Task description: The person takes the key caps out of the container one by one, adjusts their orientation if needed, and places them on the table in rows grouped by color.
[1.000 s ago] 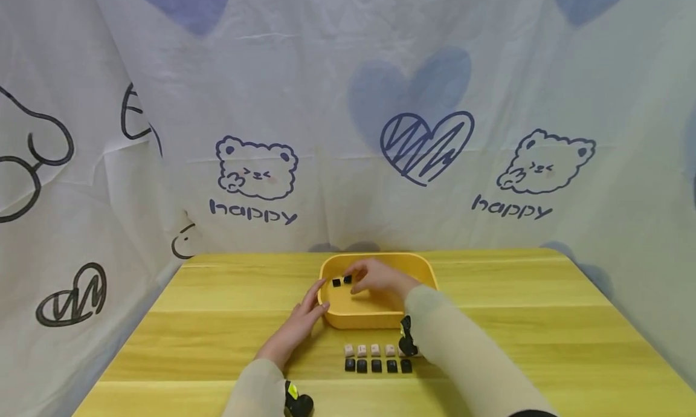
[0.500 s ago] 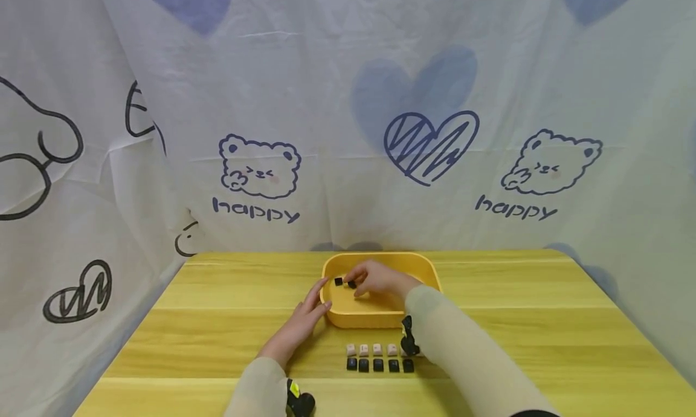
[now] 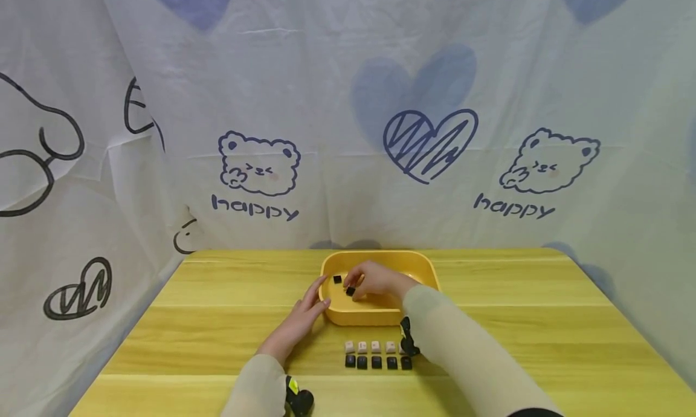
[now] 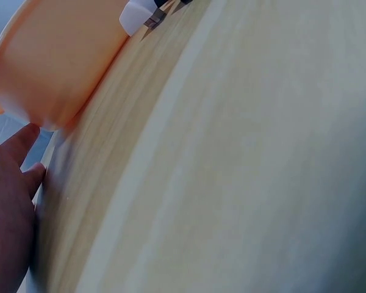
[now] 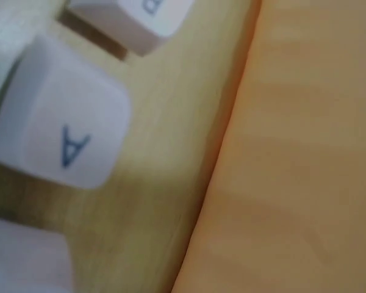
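Observation:
My right hand (image 3: 375, 280) reaches into a yellow plastic basin (image 3: 375, 318) in the head view. Its thumb and fingers pinch a black keycap (image 3: 350, 291) just above or on the basin floor; which of these, I cannot tell. Another black keycap (image 3: 338, 279) lies farther left inside. With fingers extended, my left hand (image 3: 299, 324) touches the basin's left side, seen also in the left wrist view against the basin wall (image 4: 55, 61). The right hand is out of sight in the right wrist view, where a white keycap (image 5: 73, 122) marked A stands beside the basin wall (image 5: 293, 152).
In front of the basin, on the wooden table (image 3: 217, 344), stand a row of white keycaps (image 3: 376, 347) and a nearer row of black keycaps (image 3: 376, 362). The right forearm covers the white row's right end. A printed cloth (image 3: 337, 103) hangs behind.
One black keycap has moved slightly toward the basin's near side and turned, and now sits between the right thumb and fingers. The left hand stays at the basin's side.

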The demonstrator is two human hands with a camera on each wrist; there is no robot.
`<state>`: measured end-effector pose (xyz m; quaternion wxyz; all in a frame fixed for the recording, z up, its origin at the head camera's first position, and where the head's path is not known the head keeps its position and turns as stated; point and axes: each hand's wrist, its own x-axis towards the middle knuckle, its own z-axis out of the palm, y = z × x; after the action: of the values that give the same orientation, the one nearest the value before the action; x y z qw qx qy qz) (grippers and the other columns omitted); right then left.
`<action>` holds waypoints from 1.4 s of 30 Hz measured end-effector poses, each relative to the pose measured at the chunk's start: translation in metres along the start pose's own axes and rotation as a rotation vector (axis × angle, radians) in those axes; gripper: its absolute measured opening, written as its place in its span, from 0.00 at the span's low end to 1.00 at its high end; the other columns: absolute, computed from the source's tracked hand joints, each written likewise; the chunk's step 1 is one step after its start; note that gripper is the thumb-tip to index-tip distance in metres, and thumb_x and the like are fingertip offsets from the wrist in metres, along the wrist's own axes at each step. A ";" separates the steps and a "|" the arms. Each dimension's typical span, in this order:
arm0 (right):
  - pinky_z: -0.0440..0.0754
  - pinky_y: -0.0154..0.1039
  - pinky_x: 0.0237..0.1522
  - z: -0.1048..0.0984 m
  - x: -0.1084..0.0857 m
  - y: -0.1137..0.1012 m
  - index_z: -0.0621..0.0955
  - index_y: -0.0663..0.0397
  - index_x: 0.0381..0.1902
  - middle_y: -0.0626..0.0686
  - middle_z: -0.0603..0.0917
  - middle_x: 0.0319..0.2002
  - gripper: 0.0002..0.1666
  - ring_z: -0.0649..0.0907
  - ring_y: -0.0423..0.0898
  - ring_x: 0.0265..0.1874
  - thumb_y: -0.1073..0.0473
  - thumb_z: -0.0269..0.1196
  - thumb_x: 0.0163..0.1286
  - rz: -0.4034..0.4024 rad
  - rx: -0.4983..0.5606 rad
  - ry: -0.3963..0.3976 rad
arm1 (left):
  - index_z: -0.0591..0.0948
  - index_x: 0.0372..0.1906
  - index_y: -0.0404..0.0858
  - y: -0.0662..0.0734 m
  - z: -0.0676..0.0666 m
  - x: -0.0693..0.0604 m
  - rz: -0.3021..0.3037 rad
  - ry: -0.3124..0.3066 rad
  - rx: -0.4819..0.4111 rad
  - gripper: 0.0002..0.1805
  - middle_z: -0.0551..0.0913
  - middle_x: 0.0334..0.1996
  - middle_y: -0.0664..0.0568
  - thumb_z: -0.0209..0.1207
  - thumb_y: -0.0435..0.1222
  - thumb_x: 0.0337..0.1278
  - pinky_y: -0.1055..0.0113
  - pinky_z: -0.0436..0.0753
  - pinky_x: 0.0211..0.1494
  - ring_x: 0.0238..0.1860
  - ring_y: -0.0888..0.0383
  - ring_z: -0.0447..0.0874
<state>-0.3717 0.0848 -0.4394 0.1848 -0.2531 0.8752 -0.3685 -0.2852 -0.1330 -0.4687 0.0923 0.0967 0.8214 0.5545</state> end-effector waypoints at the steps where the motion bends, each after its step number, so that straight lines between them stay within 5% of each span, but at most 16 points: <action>1: 0.78 0.39 0.48 0.001 0.001 0.001 0.87 0.56 0.44 0.47 0.85 0.40 0.16 0.79 0.43 0.41 0.70 0.71 0.57 -0.005 -0.013 -0.003 | 0.55 0.77 0.52 0.000 0.000 0.000 -0.003 -0.003 0.000 0.32 0.59 0.73 0.41 0.50 0.44 0.72 0.32 0.32 0.68 0.72 0.28 0.33; 13: 0.78 0.33 0.32 0.002 -0.006 -0.004 0.88 0.55 0.39 0.45 0.83 0.29 0.11 0.77 0.41 0.27 0.70 0.71 0.58 -0.003 -0.103 -0.080 | 0.56 0.77 0.54 -0.001 0.002 0.001 -0.019 -0.007 0.009 0.32 0.59 0.73 0.43 0.50 0.45 0.72 0.31 0.33 0.67 0.72 0.28 0.33; 22: 0.80 0.33 0.34 -0.006 -0.028 -0.008 0.88 0.58 0.38 0.46 0.86 0.35 0.10 0.80 0.39 0.29 0.66 0.73 0.56 -0.057 -0.093 -0.055 | 0.55 0.77 0.54 -0.002 0.002 0.001 -0.016 -0.009 0.014 0.32 0.59 0.73 0.42 0.49 0.45 0.73 0.32 0.32 0.68 0.72 0.28 0.32; 29: 0.81 0.33 0.34 -0.013 -0.044 -0.013 0.86 0.62 0.47 0.49 0.85 0.38 0.14 0.81 0.40 0.31 0.68 0.68 0.62 -0.123 -0.055 -0.078 | 0.55 0.77 0.54 -0.003 0.002 0.002 -0.021 -0.001 0.022 0.32 0.59 0.73 0.43 0.49 0.46 0.73 0.32 0.32 0.68 0.72 0.28 0.32; 42: 0.79 0.35 0.40 -0.020 -0.076 -0.011 0.87 0.54 0.44 0.43 0.85 0.39 0.11 0.80 0.39 0.35 0.65 0.68 0.63 -0.115 -0.130 -0.026 | 0.53 0.77 0.55 -0.003 0.000 0.000 -0.025 -0.013 0.017 0.33 0.57 0.74 0.41 0.49 0.47 0.73 0.33 0.31 0.68 0.73 0.30 0.30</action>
<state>-0.3173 0.1332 -0.4080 0.1577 -0.3190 0.8789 -0.3175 -0.2855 -0.1338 -0.4711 0.1036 0.0907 0.8265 0.5458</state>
